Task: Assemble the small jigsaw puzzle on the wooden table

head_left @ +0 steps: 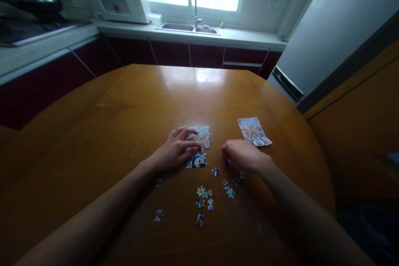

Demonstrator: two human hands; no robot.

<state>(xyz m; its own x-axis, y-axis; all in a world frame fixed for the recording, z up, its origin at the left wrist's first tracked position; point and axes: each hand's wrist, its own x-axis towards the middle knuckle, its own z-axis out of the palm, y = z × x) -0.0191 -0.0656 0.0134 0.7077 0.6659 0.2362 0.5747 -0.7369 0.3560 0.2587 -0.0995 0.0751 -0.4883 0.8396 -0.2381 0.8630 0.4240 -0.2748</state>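
A partly joined jigsaw puzzle (203, 135) lies flat on the wooden table, its right edge ragged with tabs. Across its left side rests my left hand (179, 148), fingers spread and touching the joined pieces. To the right, my right hand (240, 153) is curled closed low over the table. A dark blue puzzle piece (227, 162) shows at the underside of its fingers, mostly covered. Between the hands and nearer me lies a loose blue and white piece (215, 171). The fingertips of my right hand are largely hidden.
Several loose pieces (201, 192) are scattered on the table (149, 104) nearer me, with one small group (158, 215) at the left. A printed picture sheet (254, 130) lies beyond my right hand. A counter with a sink (177, 27) and a fridge (336, 20) stand behind.
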